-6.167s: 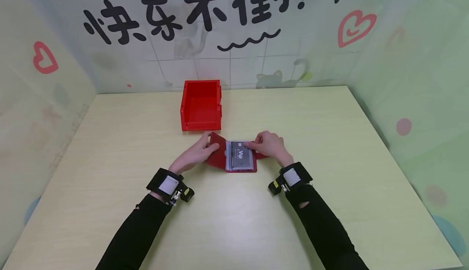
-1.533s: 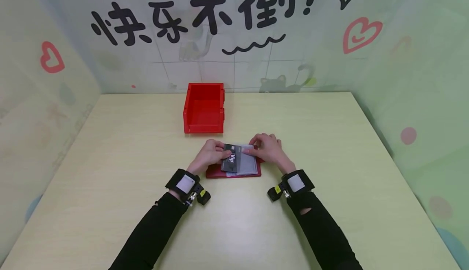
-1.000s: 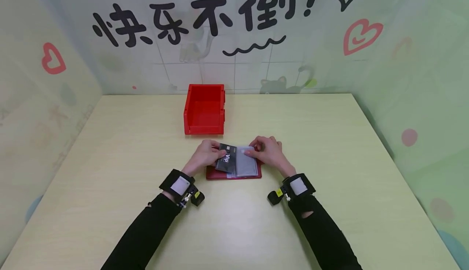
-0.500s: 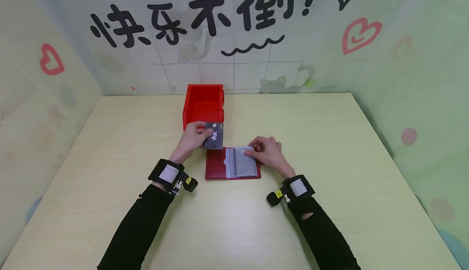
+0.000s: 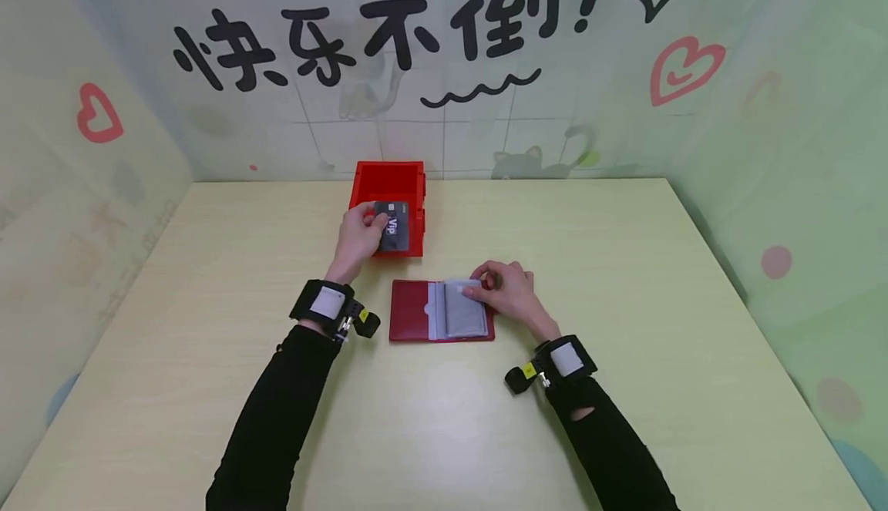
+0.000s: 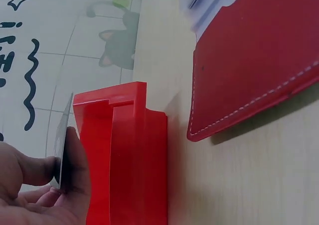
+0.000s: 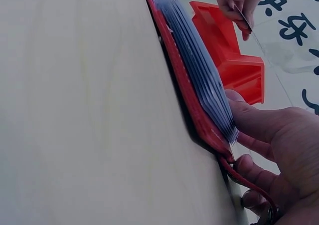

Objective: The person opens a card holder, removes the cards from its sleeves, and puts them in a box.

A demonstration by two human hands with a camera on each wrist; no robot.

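Note:
My left hand [image 5: 358, 240] pinches a dark card marked "Vip" [image 5: 393, 227] between thumb and fingers. In the head view the card overlaps the front part of a red plastic bin [image 5: 416, 210]; the left wrist view shows it edge-on beside the bin's wall [image 6: 127, 150]. Nearer the front lies an open red card holder [image 5: 409, 312] with a stack of clear plastic sleeves [image 5: 465, 310]. At its right side my right hand [image 5: 509, 291] holds the sleeves, thumb on top and fingers underneath, as the right wrist view shows. A red strap [image 7: 251, 185] trails from the holder under that hand.
A pale wooden table [image 5: 444, 434] bears the bin and holder. Behind it stands a printed backdrop [image 5: 444, 56] with lettering, and patterned side panels rise left and right. Each wrist wears a strapped camera, the left one [image 5: 364, 322] hanging just left of the holder.
My left hand drew the Vip card out of the sleeve and carried it left, then up over the bin's front. My right hand stays at the holder's sleeves, which now lie flat.

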